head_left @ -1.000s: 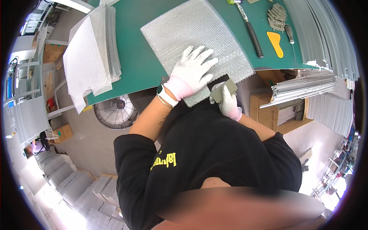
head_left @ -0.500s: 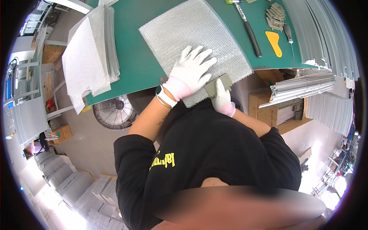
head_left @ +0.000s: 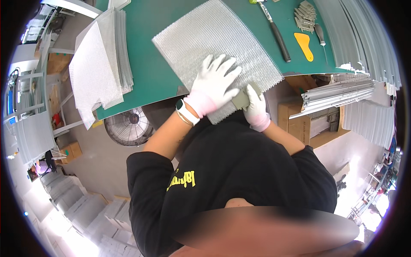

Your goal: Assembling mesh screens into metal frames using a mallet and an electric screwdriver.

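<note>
A silvery metal mesh sheet [head_left: 214, 36] lies slanted on the green table, its near corner reaching past the edge toward my body. My left hand [head_left: 214, 83], in a white glove with a pink cuff, rests flat on the mesh with fingers spread. To its right, my gloved right hand [head_left: 257, 109] grips a flat grey-green plate [head_left: 242, 100] at the near right edge of the mesh. The thumb lies on top of the plate; the fingers beneath are hidden.
On the green table [head_left: 143, 51] a stack of mesh sheets [head_left: 100, 60] lies left. Rightward are a hammer [head_left: 279, 40], yellow scraper [head_left: 304, 45], screwdriver [head_left: 320, 34] and small grey-green pieces [head_left: 305, 16]. Below the edge stand a fan [head_left: 128, 126] and a cardboard box [head_left: 295, 122].
My right hand has shifted slightly right, and the plate has turned along the mesh edge. My left hand has moved slightly nearer my body, staying spread on the mesh.
</note>
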Demonstrator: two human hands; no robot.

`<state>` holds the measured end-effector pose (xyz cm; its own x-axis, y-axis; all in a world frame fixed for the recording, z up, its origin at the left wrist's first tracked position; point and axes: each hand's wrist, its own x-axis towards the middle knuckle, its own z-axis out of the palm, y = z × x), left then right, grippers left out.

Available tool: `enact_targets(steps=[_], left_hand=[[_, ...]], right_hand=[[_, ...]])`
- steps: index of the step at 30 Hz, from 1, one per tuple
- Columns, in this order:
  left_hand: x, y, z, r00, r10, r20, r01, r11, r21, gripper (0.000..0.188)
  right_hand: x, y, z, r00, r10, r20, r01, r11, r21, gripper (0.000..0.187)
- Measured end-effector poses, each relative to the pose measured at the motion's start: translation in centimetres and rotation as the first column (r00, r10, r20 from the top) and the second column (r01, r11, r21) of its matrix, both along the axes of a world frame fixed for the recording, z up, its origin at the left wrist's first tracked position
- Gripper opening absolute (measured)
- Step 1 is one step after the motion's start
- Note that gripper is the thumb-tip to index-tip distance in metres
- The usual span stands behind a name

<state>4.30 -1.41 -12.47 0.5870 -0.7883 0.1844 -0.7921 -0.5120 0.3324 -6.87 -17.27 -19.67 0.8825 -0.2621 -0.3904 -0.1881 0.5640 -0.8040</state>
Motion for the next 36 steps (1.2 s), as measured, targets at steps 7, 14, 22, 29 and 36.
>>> enact_targets(steps=[7, 14, 22, 29, 36], left_hand=[[-2.6, -1.1, -0.6, 0.994, 0.104, 0.031, -0.105, 0.993, 0.043, 0.060], [-0.4, -0.7, -0.5, 0.992, 0.079, 0.094, -0.088, 0.992, 0.089, 0.050], [5.6, 5.9, 0.8, 0.823, 0.203, -0.530, -0.547, 0.535, -0.644, 0.044], [6.1, 9.4, 0.6, 0.255, -0.372, -0.892, -0.955, 0.045, -0.292, 0.059], [8.9, 8.5, 0.8, 0.289, -0.269, -0.919, -0.919, 0.191, -0.346, 0.065]], right_hand=[[-0.2, 0.2, 0.9, 0.990, -0.129, 0.065, 0.138, 0.977, -0.162, 0.019], [2.0, 1.4, -0.1, 0.993, -0.036, -0.114, 0.044, 0.997, 0.070, 0.038], [2.0, -5.4, 7.9, 0.114, 0.993, -0.041, -0.872, 0.081, -0.484, 0.049], [11.2, -9.4, 10.4, 0.877, 0.450, -0.168, -0.152, -0.072, -0.986, 0.056], [12.5, -8.1, 8.5, 0.907, 0.321, -0.274, -0.176, -0.302, -0.937, 0.059]])
